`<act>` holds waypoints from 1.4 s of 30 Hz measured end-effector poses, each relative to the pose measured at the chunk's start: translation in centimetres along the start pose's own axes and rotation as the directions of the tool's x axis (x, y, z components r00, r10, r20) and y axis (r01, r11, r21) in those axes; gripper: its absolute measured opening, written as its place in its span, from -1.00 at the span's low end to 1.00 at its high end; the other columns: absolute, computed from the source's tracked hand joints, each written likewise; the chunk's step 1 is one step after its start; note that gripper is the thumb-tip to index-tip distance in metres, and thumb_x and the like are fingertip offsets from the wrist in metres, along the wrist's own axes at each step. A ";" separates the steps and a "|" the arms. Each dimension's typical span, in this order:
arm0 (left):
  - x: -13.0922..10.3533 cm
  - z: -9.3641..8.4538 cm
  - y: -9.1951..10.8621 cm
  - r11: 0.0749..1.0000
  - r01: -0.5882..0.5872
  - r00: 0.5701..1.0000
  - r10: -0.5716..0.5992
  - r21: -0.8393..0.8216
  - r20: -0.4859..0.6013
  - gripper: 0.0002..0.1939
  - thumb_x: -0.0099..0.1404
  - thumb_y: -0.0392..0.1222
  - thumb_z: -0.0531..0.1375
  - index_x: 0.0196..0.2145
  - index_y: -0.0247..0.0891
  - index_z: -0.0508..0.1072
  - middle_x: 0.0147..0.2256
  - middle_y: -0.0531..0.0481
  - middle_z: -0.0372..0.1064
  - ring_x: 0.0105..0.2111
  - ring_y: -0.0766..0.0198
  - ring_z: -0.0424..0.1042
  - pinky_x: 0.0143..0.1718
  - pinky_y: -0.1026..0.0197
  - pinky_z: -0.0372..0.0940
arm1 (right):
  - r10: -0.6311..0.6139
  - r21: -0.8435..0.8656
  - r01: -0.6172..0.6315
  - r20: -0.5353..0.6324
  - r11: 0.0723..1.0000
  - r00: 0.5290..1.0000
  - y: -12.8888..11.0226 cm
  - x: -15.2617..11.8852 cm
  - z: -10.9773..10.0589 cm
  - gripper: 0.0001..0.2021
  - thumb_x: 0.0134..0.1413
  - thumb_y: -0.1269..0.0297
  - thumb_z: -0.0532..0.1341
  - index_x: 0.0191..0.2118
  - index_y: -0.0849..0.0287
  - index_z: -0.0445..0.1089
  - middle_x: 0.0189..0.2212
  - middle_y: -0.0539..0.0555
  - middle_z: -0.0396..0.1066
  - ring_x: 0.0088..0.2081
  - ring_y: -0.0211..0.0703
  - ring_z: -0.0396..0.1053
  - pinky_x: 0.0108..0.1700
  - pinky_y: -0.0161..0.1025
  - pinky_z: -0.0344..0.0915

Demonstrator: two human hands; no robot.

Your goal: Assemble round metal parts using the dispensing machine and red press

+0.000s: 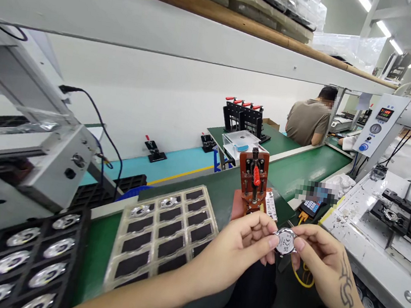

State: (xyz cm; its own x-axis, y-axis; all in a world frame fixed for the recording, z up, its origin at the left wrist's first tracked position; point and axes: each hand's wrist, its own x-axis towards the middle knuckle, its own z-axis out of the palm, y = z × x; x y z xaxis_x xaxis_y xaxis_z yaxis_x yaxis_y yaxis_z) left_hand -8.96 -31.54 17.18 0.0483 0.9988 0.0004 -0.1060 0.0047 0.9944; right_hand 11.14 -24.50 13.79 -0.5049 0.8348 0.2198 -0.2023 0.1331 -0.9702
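A round metal watch case (285,242) is held up between both hands, its back with printed marks facing the camera. My left hand (250,239) pinches its left edge with thumb and fingers. On the right edge, the thumb and fingers of my right hand (316,251) are closed. Behind the hands stands a red-brown toggle press (251,181) with a red handle. A pale tray (155,236) with black-lined compartments lies to the left, with two metal parts in its far row. At the lower left, a black tray (79,253) holds several round metal parts.
A grey machine (50,168) stands at the left. On the right are a white machine bench (380,240) with black fixtures and a control panel (380,122). Black clamps (243,118) with red handles stand farther back. Two people sit beyond. A beam crosses overhead.
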 end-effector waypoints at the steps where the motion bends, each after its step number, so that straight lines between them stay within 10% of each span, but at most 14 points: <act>1: -0.1 0.0 0.1 1.000 -0.002 1.000 0.002 0.004 0.002 -0.57 0.38 0.17 0.43 -0.18 -0.26 0.46 -0.37 0.07 0.50 -0.35 0.30 0.51 -0.24 0.22 0.42 | 0.004 -0.005 -0.004 -0.003 1.000 1.000 0.0 0.0 0.0 -0.76 0.36 0.03 0.42 -0.08 0.09 0.65 -0.43 -0.01 0.57 -0.46 -0.29 0.49 -0.37 -0.37 0.49; 24: 0.5 0.4 -0.4 0.979 0.093 0.995 -0.086 -0.182 0.047 -0.57 0.27 0.10 0.53 -0.26 -0.29 0.50 -0.44 0.05 0.54 -0.46 0.32 0.50 -0.34 0.26 0.38 | 0.080 0.133 -0.085 0.040 0.987 0.996 1.0 0.1 -1.0 -0.75 0.36 0.06 0.43 -0.08 0.15 0.66 -0.46 0.02 0.59 -0.55 -0.26 0.45 -0.45 -0.29 0.41; 42: -0.1 1.0 -1.0 0.982 0.010 1.000 -0.005 -0.186 0.025 -0.52 0.26 0.12 0.55 -0.28 -0.26 0.43 -0.36 0.04 0.60 -0.33 0.30 0.59 -0.22 0.24 0.45 | -0.033 -0.086 0.026 -0.079 0.996 0.996 -1.1 -1.0 -0.2 -0.83 0.28 0.11 0.48 -0.10 0.04 0.67 -0.31 0.03 0.67 -0.37 -0.22 0.56 -0.27 -0.32 0.56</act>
State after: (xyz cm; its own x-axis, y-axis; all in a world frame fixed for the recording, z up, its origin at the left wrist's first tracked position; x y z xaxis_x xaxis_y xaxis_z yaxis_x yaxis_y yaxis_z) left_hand -7.85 -31.67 16.35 0.0741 0.9973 -0.0020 -0.2886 0.0234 0.9572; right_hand 12.07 -25.34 14.66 -0.4303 0.8693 0.2431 -0.1421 0.2007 -0.9693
